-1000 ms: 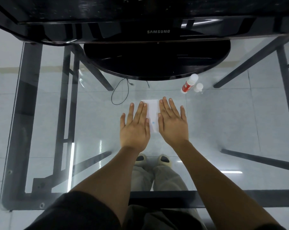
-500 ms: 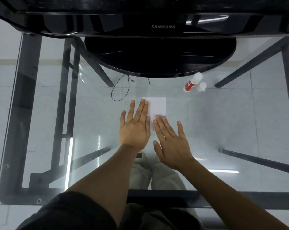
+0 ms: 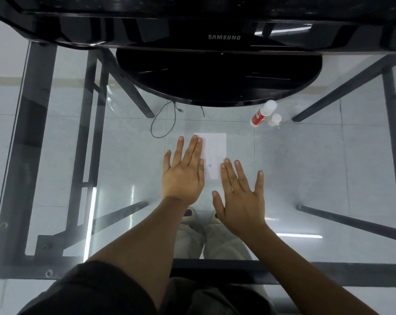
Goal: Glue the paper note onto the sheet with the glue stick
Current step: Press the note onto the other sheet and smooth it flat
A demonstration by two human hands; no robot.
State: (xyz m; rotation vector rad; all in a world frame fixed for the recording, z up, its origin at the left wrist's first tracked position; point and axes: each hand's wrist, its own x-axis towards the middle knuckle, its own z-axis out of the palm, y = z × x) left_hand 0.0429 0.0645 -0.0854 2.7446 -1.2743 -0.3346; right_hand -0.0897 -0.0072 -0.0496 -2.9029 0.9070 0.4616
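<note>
The thin white paper rectangle [image 3: 214, 153], likely light, limp and slippery on the clear glass tabletop [image 3: 306, 167], wants pinning at its edges: the left hand [image 3: 183, 176] presses flat-fingered at nine o'clock, and the right hand [image 3: 240, 201] lies splayed at five, holding nothing.

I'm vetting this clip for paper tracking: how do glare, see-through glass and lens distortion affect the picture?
Head view: the wide lens bows the monitor edge. Head view: bright streaks reflect off the glass table at lower left and lower right. Head view: the white paper stands out weakly against pale floor tiles seen through the glass; the glue stick is sharp.
</note>
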